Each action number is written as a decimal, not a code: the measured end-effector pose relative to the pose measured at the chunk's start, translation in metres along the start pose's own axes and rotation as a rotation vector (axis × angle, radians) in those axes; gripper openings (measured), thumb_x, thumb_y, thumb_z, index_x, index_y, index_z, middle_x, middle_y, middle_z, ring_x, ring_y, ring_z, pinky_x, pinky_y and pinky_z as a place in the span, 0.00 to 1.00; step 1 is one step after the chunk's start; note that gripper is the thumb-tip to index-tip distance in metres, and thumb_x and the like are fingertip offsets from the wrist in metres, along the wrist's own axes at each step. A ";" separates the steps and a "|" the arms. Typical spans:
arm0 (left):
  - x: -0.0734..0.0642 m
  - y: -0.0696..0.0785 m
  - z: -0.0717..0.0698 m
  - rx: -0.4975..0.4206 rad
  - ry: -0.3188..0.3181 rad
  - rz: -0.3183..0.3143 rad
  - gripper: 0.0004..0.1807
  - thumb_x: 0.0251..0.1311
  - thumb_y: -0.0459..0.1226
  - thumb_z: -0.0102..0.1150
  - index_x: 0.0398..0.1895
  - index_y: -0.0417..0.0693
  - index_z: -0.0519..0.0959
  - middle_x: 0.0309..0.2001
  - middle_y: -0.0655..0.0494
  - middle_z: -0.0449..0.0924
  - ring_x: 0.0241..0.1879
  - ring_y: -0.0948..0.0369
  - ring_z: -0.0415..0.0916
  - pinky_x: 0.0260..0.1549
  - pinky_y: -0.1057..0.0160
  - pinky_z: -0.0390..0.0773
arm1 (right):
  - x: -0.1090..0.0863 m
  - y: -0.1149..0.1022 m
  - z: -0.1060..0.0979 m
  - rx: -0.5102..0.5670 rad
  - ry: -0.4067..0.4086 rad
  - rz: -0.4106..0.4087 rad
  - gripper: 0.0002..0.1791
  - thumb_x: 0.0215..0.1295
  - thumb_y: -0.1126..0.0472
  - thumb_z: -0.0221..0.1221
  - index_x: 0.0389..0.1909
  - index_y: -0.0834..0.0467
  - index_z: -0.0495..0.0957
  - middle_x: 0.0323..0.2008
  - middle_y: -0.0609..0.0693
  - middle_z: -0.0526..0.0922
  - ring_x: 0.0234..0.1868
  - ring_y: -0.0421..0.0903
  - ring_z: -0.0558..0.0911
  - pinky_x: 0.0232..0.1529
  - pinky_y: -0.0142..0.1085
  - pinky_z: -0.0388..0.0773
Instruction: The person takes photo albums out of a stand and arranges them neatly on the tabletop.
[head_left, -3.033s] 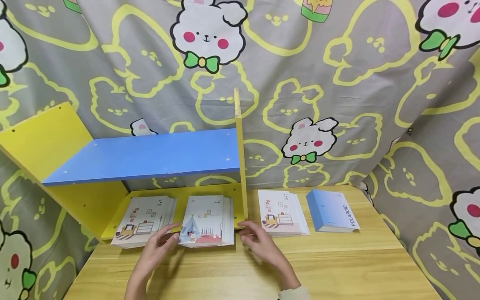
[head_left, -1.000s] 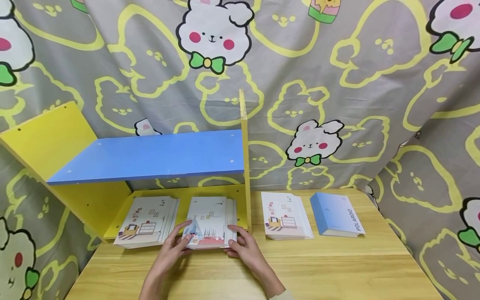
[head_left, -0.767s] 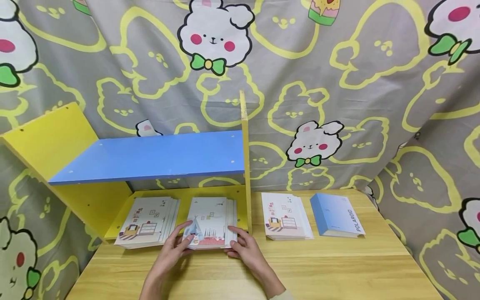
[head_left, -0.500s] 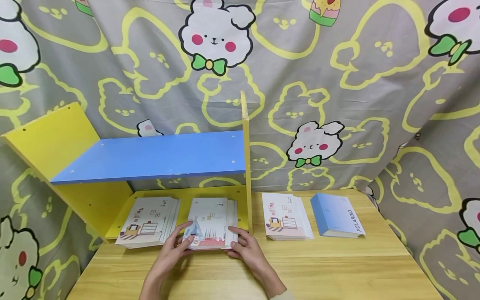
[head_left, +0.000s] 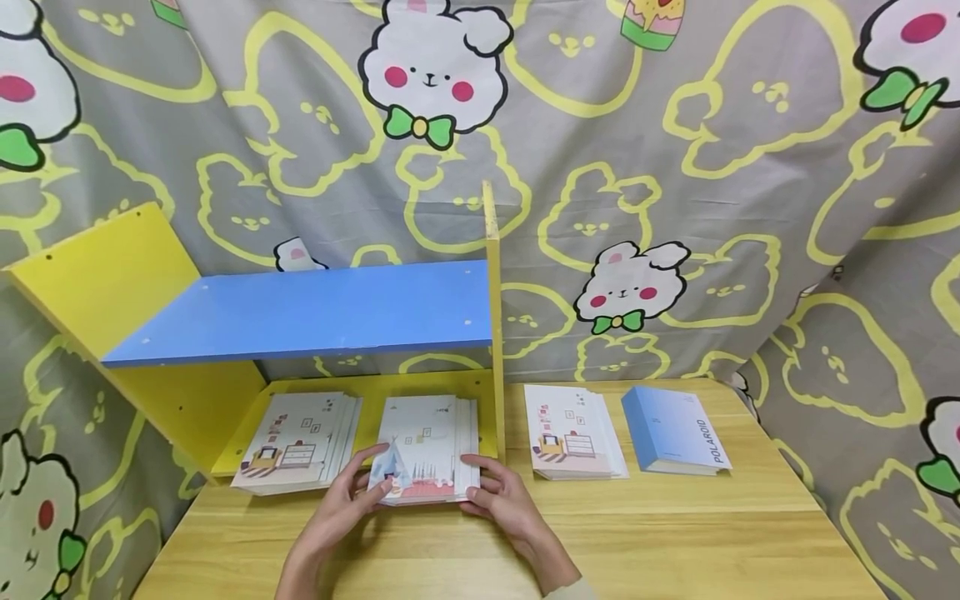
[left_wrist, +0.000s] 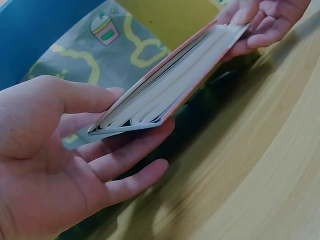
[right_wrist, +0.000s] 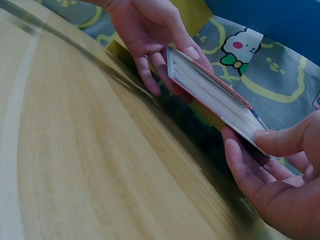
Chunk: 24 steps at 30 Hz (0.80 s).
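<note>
A white photo album (head_left: 420, 446) with a blue tent on its cover is held between my two hands, over the front of the yellow lower board. My left hand (head_left: 341, 504) grips its left edge, thumb on the cover and fingers beneath. At the opposite edge my right hand (head_left: 508, 504) holds it the same way. Seen from the left wrist, the album's page edges (left_wrist: 165, 82) face me, and its near end is raised off the surface. In the right wrist view, fingers (right_wrist: 245, 162) of my right hand reach under the cover.
Another white album (head_left: 292, 442) lies on the lower board to the left. Right of the yellow upright panel (head_left: 495, 333), a white album (head_left: 573, 433) and a blue POLAROID album (head_left: 675, 429) lie on the wooden table (head_left: 675, 542). A blue shelf (head_left: 315, 312) spans above. A patterned curtain hangs behind.
Three seconds ago both hands were apart from the tent album; they have since closed in and taken hold of its sides. In the last half second it has shifted slightly toward me and right.
</note>
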<state>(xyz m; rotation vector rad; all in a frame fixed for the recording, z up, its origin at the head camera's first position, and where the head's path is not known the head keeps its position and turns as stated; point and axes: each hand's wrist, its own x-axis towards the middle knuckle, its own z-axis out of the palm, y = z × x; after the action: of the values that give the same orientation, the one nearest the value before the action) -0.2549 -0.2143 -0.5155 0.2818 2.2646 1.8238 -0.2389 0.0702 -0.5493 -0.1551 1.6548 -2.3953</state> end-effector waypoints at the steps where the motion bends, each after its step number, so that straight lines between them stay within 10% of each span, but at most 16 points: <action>1: 0.000 0.001 0.000 0.006 -0.006 0.001 0.37 0.71 0.36 0.62 0.79 0.50 0.57 0.56 0.36 0.78 0.48 0.54 0.81 0.48 0.54 0.85 | 0.000 0.000 0.000 0.000 0.002 -0.002 0.30 0.65 0.79 0.55 0.69 0.68 0.69 0.53 0.68 0.82 0.47 0.55 0.86 0.50 0.44 0.86; 9: -0.002 0.002 -0.002 -0.003 0.007 -0.046 0.36 0.70 0.37 0.63 0.78 0.56 0.60 0.49 0.42 0.76 0.43 0.56 0.75 0.40 0.60 0.81 | -0.004 -0.004 0.005 -0.003 -0.008 0.000 0.28 0.65 0.80 0.55 0.67 0.68 0.71 0.51 0.65 0.83 0.47 0.54 0.86 0.50 0.44 0.86; 24: -0.015 -0.002 0.004 -0.018 0.067 0.131 0.35 0.67 0.30 0.64 0.75 0.48 0.63 0.46 0.40 0.79 0.39 0.59 0.79 0.34 0.66 0.84 | -0.017 -0.020 0.013 -0.091 -0.028 -0.032 0.27 0.64 0.78 0.57 0.65 0.67 0.73 0.50 0.66 0.84 0.44 0.53 0.86 0.47 0.43 0.87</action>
<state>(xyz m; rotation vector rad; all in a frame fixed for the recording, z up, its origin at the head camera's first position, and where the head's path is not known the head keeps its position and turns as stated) -0.2397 -0.2150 -0.5177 0.3802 2.3238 1.9444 -0.2221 0.0696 -0.5249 -0.2309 1.7630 -2.3306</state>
